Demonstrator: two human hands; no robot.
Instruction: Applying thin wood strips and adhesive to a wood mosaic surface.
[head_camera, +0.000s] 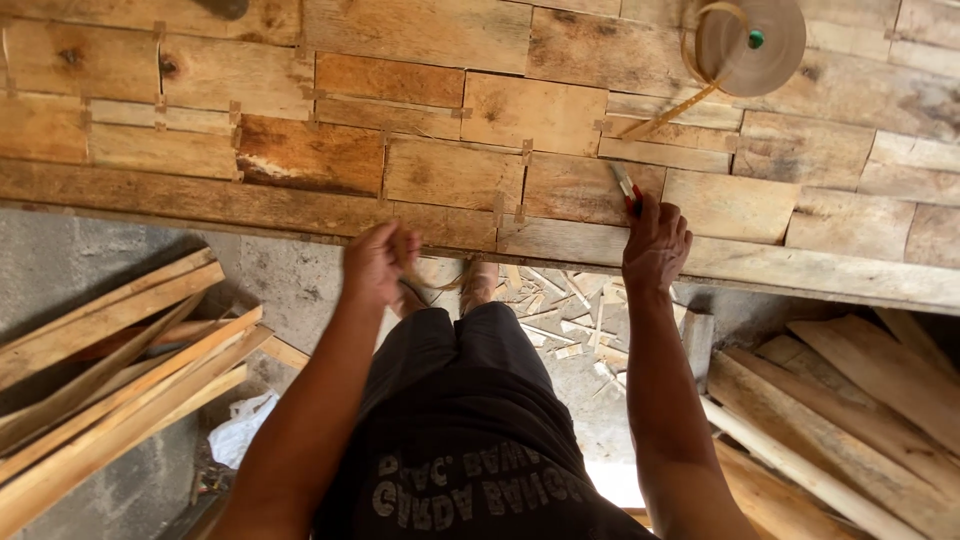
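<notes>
My right hand (656, 243) grips a small red-and-silver cutter (627, 186), its tip resting on a seam between thin wood veneer pieces (560, 185) laid edge to edge on the workbench (300, 205). My left hand (380, 260) hovers at the bench's front edge with fingers curled, pinching what looks like a thin strip of brown tape; I cannot make it out clearly. A roll of brown paper tape (750, 45) lies at the far right of the bench, its loose end trailing toward the veneer.
Short tape patches cross many veneer seams. Long wooden slats (110, 370) are stacked on the floor at left, more boards (850, 420) at right. Wood scraps (560, 310) litter the concrete floor by my feet. A white plastic bag (240, 430) lies below the left stack.
</notes>
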